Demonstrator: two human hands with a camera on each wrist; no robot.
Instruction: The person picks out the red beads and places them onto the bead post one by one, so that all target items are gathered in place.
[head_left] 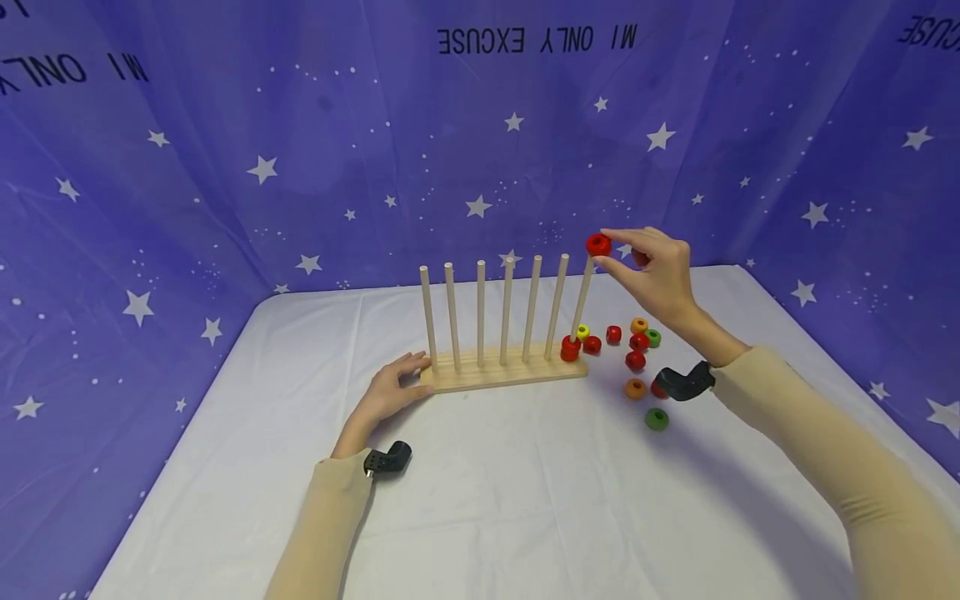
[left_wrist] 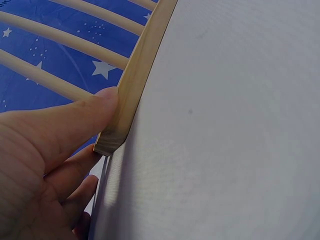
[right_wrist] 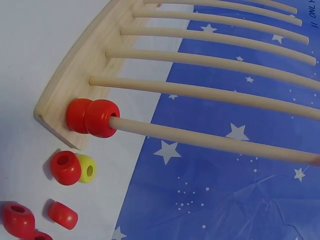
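Between thumb and fingertips, my right hand [head_left: 656, 271] pinches a red bead [head_left: 598, 245] right at the top of the rightmost wooden peg [head_left: 582, 298]. That held bead is outside the right wrist view. Two red beads [right_wrist: 102, 118] sit stacked at the foot of the same peg, against the wooden base [head_left: 502, 379]. The other pegs on the rack stand bare. My left hand [head_left: 388, 387] holds the left end of the base. In the left wrist view its thumb [left_wrist: 102, 102] lies on the base, with the fingers round its end.
Loose beads lie right of the rack on the white cloth [head_left: 487, 483]: several red ones, a yellow bead [right_wrist: 87, 168], orange beads [head_left: 635, 388] and green beads [head_left: 657, 419]. A blue star-patterned curtain [head_left: 390, 150] hangs behind and at both sides.
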